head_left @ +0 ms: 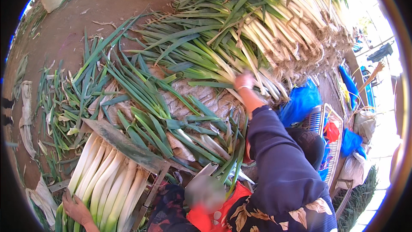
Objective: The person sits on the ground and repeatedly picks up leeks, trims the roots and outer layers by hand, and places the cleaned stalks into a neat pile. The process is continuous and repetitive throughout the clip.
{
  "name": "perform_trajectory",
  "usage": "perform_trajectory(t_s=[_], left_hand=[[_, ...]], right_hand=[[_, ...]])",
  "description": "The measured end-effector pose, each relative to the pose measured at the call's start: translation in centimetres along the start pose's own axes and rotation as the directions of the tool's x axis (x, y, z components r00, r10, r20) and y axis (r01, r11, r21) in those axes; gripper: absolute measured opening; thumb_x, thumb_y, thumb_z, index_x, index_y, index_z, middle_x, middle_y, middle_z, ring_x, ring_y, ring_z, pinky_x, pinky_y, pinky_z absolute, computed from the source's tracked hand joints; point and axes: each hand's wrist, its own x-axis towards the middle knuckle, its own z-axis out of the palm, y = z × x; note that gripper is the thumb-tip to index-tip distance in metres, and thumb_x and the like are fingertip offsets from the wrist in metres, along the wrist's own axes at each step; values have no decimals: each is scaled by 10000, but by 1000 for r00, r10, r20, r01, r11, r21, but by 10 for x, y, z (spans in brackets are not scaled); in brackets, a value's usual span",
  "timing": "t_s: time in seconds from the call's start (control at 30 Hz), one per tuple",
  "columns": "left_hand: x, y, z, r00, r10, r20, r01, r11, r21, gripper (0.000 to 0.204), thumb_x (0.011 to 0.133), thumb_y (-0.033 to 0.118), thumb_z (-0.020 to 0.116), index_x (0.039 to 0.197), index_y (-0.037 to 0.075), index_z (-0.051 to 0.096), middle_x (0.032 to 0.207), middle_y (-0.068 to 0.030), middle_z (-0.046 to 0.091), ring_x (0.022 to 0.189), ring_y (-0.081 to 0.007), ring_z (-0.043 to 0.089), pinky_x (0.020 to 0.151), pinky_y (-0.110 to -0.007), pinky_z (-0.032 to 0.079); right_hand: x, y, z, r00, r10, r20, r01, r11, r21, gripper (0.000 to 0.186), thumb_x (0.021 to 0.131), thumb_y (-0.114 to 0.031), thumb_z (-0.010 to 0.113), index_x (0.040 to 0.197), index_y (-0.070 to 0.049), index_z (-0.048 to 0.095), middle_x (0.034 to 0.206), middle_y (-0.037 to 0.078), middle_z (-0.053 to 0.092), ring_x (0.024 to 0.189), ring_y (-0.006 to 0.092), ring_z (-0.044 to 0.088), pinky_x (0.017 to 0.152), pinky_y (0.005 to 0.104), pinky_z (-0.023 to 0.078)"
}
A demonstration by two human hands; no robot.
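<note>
A big pile of untrimmed leeks (266,25) with roots and long green leaves lies at the top right. My right hand (244,80), in a dark blue sleeve, reaches up to it and closes around a white leek stalk (262,83) at the pile's near edge. At the lower left lies a row of trimmed white leeks (109,176). My left hand (75,208) grips their lower ends. A long dark flat bar (124,144) lies across the top of that row.
Cut green leaves (141,99) are strewn over a woven sack (206,96) and the dirt ground (107,4). A blue plastic bag (300,103) and a wire basket (332,141) with bags stand at the right. White rags (25,116) lie at the left.
</note>
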Motion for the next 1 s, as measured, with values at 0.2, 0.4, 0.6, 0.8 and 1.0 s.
perform_trajectory(t_s=[0.2,0.4,0.6,0.8,1.0], left_hand=[[4,-7,14,999,14,-45,-12,999,53,400,896,172,562,1291,113,561,1293,-140,536,1182,-324,511,1001,-442,387],[3,-1,8,999,-3,-38,5,998,59,400,897,181,555,1291,112,543,1300,-120,520,1217,-301,472,1057,-447,320],[-2,4,2,997,-16,-81,19,999,34,415,875,195,580,1277,98,543,1277,-124,521,1214,-299,467,1097,-472,291],[-1,12,-2,983,-8,-186,-8,996,-86,419,837,214,626,1228,74,569,1245,-138,541,1194,-312,478,1063,-493,321],[-11,4,-19,936,58,-348,-171,937,-304,221,802,295,671,804,78,632,830,-110,582,846,-315,550,775,-442,422]], right_hand=[[71,99,-2,940,282,194,-309,943,126,853,808,-493,671,1486,-157,277,1424,211,427,1307,371,423,1037,494,387],[-23,37,35,989,1,148,-56,927,371,438,832,-355,673,1135,-53,581,950,170,693,849,324,673,771,456,522],[-274,-14,47,614,-115,781,-740,260,620,262,886,-227,666,960,16,602,753,109,647,587,231,602,515,389,493],[-201,-65,68,905,146,400,-358,768,531,236,915,-161,579,1104,-37,512,808,156,618,745,250,627,663,417,511],[-259,-187,-137,565,-481,671,-760,14,650,146,992,-241,494,966,-111,434,749,53,477,517,108,409,395,266,344]])
